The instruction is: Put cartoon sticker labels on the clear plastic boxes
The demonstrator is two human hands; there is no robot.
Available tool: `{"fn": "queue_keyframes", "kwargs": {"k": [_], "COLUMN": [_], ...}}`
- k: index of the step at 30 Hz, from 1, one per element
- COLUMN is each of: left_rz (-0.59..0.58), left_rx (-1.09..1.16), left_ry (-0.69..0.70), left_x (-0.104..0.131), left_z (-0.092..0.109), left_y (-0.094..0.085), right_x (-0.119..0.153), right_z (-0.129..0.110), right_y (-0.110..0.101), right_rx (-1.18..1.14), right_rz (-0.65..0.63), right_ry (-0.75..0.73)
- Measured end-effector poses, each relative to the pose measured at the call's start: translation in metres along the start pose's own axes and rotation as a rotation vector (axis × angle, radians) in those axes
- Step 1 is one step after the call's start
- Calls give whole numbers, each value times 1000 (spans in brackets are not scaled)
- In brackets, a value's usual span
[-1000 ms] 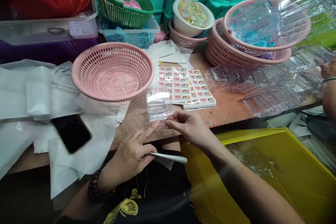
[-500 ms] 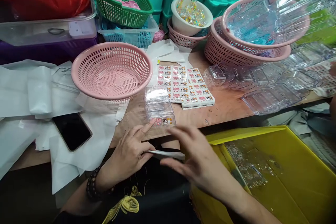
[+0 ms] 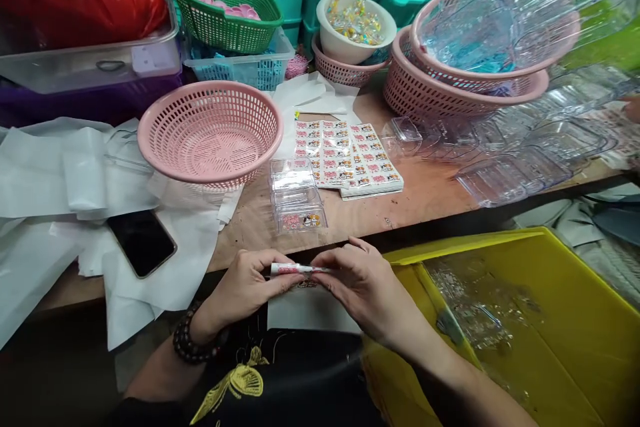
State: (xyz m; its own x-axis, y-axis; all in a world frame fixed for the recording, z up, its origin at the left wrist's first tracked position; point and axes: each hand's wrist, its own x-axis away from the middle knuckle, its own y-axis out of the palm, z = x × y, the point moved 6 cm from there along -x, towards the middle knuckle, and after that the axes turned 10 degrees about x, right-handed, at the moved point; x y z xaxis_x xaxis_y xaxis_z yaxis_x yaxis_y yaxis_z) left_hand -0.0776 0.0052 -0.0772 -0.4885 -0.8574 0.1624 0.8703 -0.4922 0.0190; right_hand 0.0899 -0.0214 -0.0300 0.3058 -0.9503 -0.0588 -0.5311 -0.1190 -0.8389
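Note:
Between both hands, over my lap, a sticker sheet [image 3: 287, 269] is bent at its upper edge, its white part hanging below. My left hand [image 3: 250, 283] pinches the left side of the bend. The fingers of my right hand [image 3: 363, 283] are closed on its right side. Just beyond the hands, a clear plastic case [image 3: 296, 197] lies open at the table edge, with a cat sticker [image 3: 301, 221] on its nearest section. Sheets of printed cat stickers [image 3: 367, 157] are stacked behind it to the right.
A pink basket [image 3: 210, 137] and a black phone [image 3: 143, 243] on white paper are at the left. More clear cases [image 3: 515, 173] lie at the right, below stacked pink baskets [image 3: 465, 97]. A yellow bin [image 3: 555, 320] stands at the lower right. Part of another person's hand shows at the right edge.
My right hand has come in from an open pose and closed on the sheet. My left hand has left the case's sticker and drawn back. The sheet is now bent, with its print showing.

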Motion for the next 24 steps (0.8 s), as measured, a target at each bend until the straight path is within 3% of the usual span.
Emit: {"fn": "queue_keyframes", "kwargs": {"k": [3,6,9,12,15,19,23,24], "left_rz": [-1,-17,20,4,-61,-45,-102,-136], "left_rx": [78,98,132,181,203,97,-48,-53], "left_ry": [-19,-70,-113,-163,-180,-184,-109,-69], "left_x": [-2,-5,-9,-9,-8,-8,-9,-9], "left_z": [-3,-12,-22,-27,-26,-27,-22,-17], "left_y": [1,3,3,6,7,-1,-3,-1], "right_x": [-2,0,10,22,21,5,14,11], "right_z": [8,10,2,-14,-24,-21,-34,-35], "right_y": [2,3,-4,-10,-7,-10,-20,-24], "right_rx": [-143,-150,56,372,555,439,406,410], "right_rz": [36,134,391,634,609,473,631,610], "right_ry": [86,45,-124,-397,-668,-685,-811,-770]}}
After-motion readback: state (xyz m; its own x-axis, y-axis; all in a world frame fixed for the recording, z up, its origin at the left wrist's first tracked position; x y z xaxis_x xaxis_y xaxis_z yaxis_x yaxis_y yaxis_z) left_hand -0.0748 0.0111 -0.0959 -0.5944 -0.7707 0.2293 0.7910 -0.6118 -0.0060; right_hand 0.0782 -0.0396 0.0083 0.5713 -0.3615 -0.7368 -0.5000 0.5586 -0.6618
